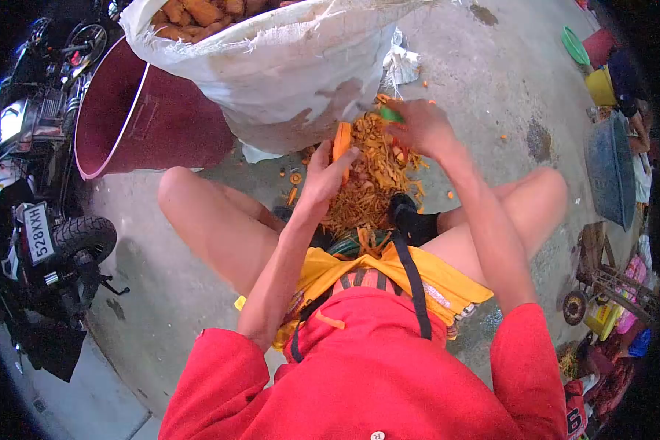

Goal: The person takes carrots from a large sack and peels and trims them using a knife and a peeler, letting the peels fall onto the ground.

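My left hand (328, 172) is closed around a bright orange peeled carrot (342, 141), held upright above a heap of peelings. Just to its right, my right hand (424, 128) is curled around a green peeler (391, 115); its blade end is hard to make out behind the fingers. The two hands are apart. Below them, a pile of orange carrot peelings (374, 172) covers the floor between my feet. A large white sack (301, 73) stands right in front, with several unpeeled carrots (202, 13) in its mouth.
A maroon bucket (191, 128) lies tilted by the sack on the left. Parked motorcycles (81, 235) line the left side. At right are a dark basin (610, 172), a green plastic lid (575, 45), a small cart (601, 271) and other people's limbs. Concrete floor (484, 95) surrounds me.
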A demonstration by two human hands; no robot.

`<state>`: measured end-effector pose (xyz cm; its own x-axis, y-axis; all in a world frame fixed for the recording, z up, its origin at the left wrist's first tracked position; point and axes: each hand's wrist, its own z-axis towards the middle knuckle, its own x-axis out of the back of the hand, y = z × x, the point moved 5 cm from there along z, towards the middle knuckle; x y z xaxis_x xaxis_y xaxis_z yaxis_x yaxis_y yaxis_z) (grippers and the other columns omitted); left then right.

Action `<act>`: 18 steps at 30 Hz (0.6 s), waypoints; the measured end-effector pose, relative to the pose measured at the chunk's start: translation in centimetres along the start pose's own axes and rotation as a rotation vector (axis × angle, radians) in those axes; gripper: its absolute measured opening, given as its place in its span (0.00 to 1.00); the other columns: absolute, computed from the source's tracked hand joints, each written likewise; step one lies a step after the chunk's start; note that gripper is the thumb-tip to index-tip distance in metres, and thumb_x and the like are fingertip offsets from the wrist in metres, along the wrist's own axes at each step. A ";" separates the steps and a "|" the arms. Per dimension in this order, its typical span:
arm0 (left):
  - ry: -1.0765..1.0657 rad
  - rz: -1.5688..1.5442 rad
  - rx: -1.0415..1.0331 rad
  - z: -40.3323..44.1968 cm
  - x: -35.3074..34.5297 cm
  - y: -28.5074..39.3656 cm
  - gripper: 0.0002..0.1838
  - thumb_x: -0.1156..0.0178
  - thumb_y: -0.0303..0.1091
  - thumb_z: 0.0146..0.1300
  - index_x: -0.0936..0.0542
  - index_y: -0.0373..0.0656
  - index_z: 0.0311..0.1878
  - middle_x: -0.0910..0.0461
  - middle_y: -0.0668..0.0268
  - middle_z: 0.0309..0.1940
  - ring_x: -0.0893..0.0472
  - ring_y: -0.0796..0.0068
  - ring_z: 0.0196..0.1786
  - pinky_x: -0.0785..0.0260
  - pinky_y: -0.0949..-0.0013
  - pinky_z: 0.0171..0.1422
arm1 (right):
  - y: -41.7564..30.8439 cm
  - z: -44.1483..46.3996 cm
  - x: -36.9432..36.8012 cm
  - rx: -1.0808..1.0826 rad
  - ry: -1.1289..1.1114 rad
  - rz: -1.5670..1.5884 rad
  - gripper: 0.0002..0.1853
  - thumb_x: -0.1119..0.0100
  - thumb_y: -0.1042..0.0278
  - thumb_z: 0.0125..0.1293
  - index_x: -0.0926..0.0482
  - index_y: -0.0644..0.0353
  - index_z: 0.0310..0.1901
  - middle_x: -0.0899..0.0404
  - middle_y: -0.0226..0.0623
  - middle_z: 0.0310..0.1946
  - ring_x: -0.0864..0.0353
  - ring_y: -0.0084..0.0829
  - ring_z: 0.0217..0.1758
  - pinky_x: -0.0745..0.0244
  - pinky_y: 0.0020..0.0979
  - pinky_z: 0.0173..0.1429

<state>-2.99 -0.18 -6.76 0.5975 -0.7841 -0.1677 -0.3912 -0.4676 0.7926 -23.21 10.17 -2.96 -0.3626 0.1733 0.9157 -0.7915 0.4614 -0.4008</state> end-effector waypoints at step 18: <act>0.078 0.478 -0.197 0.2 1.8 0.3 0.22 0.34 0.32 0.64 0.28 0.35 0.58 0.20 0.56 0.46 0.21 0.68 0.47 0.28 0.64 0.56 | 1.5 0.0 -5.8 -0.194 -0.147 -0.121 0.15 0.37 0.64 0.64 0.21 0.61 0.49 0.14 0.50 0.37 0.13 0.52 0.46 0.19 0.53 0.47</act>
<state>-2.19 -1.82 -6.92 0.4381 -0.8549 0.2780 -0.4985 0.0263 0.8665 -22.27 9.85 -8.92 -0.3502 -0.0150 0.9365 -0.7297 0.6313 -0.2628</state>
